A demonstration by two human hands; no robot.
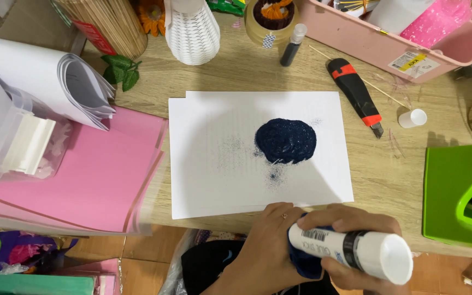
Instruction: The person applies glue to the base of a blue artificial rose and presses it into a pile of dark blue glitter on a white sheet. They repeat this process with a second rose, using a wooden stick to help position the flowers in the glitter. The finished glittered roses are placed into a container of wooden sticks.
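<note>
I count one white paper sheet (214, 175) mid-table, bearing one dark blue glitter mound (286, 141). At the near edge, my two hands meet on one glue stick (356, 250), which lies level with its cap pointing right. My right hand (350, 246) curls closed around its barrel. My left hand (266, 251) bends beside it, fingers closed on a blue cloth (303, 262) at the tube's base.

glue stick (364, 251) | white, capped, lying sideways | gripped with dark blue piece (304, 265)
</note>
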